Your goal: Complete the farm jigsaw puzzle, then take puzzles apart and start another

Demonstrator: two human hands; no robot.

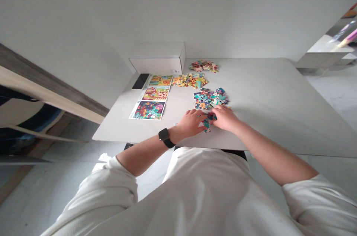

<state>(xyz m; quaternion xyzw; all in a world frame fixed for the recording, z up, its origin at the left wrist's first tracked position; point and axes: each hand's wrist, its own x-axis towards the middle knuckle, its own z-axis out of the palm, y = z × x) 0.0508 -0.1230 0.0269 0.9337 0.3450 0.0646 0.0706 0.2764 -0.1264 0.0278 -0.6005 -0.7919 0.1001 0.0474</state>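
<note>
Near the table's front edge, my left hand [190, 123] curves its fingers and thumb around the left side of a few dark teal puzzle pieces [206, 126]. From the right, my right hand [225, 118] closes its fingertips on a small puzzle piece at the same cluster, and the piece is mostly covered. Whether these pieces interlock cannot be made out. Just beyond both hands lies a loose pile of teal and dark blue puzzle pieces [206, 98]. Some pieces show at the side of my left wrist, largely hidden.
Behind are a yellow puzzle pile [191, 80] and a red-brown pile [203, 66]. At left lies a picture sheet [155, 93] with three scenes, beside a phone [141, 81]. A white box [157, 64] stands against the wall on the white table [279, 98].
</note>
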